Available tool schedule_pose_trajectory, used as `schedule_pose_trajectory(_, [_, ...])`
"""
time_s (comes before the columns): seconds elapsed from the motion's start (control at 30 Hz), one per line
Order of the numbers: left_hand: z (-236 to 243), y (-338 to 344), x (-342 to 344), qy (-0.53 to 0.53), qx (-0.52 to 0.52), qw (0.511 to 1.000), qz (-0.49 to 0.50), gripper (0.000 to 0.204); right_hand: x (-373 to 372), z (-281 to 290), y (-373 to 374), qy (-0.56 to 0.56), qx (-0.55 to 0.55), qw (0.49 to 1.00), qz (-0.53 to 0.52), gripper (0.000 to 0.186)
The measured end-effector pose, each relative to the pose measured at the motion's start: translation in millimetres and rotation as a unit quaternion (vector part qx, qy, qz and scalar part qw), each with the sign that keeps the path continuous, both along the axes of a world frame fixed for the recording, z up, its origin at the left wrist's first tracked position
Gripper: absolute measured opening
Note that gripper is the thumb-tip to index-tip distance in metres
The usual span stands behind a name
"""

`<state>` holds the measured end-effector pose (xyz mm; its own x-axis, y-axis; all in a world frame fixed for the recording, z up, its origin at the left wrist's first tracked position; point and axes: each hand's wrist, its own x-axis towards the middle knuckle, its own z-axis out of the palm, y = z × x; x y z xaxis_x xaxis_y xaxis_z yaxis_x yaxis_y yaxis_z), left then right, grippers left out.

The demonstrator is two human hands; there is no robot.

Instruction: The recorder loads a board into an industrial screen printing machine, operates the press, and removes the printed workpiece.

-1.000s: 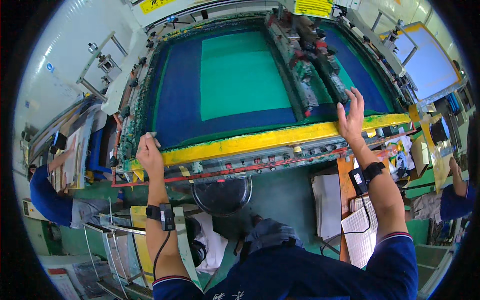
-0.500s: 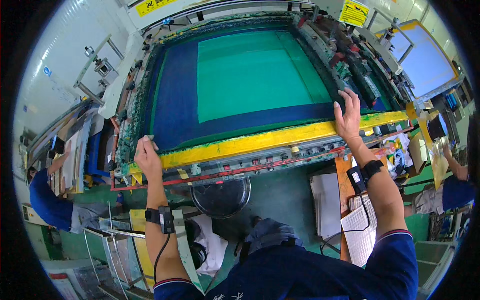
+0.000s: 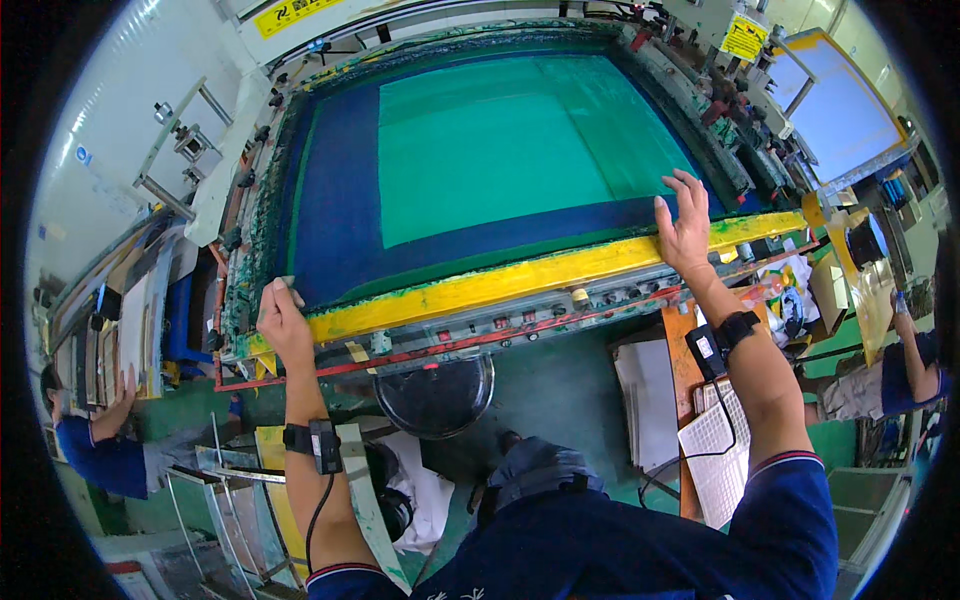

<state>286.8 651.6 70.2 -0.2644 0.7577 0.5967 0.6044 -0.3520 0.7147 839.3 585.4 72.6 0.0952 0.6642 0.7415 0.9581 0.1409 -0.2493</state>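
My left hand [image 3: 287, 322] has its fingers closed round the left end of the yellow frame bar [image 3: 480, 290] along the front of a printing screen. My right hand [image 3: 685, 235] rests at the bar's right part, fingers raised and apart. The screen's mesh [image 3: 480, 150] shows a green rectangle within a dark blue border, with ink crusted along the frame. A dark squeegee carriage [image 3: 725, 115] sits at the screen's right end, partly hidden among clamps.
Co-workers work at far left [image 3: 100, 450] and far right [image 3: 905, 375]. A round black drum [image 3: 433, 395] stands below the frame, with wooden bench [image 3: 678, 350], stacked boards [image 3: 645, 410], white grid [image 3: 712, 470] and metal rack [image 3: 230, 500] nearby. A light panel [image 3: 830, 110] leans at upper right.
The squeegee carriage has moved right to the screen's end, uncovering more green mesh. Both my hands stay on the bar, appearing slightly further left. The left co-worker is bent lower.
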Motion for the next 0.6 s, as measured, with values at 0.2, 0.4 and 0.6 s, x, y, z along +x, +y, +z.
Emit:
schedule_pose_trajectory(0.2, [-2.4, 0.0, -0.8, -0.006, -0.024, 1.000, 0.000, 0.029, -0.7, 0.4, -2.9, -0.002, -0.001, 1.000, 0.003, 0.031])
schedule_pose_trajectory(0.4, [-0.8, -1.5, -0.7, -0.019, -0.016, 1.000, -0.002, 0.029, -1.5, 0.0, -3.2, -0.019, 0.000, 1.000, -0.015, 0.036])
schedule_pose_trajectory(0.6, [0.0, -1.1, 0.1, -0.024, -0.014, 1.000, -0.010, 0.028, -2.8, 0.5, -4.0, 0.007, -0.007, 1.000, -0.022, 0.041])
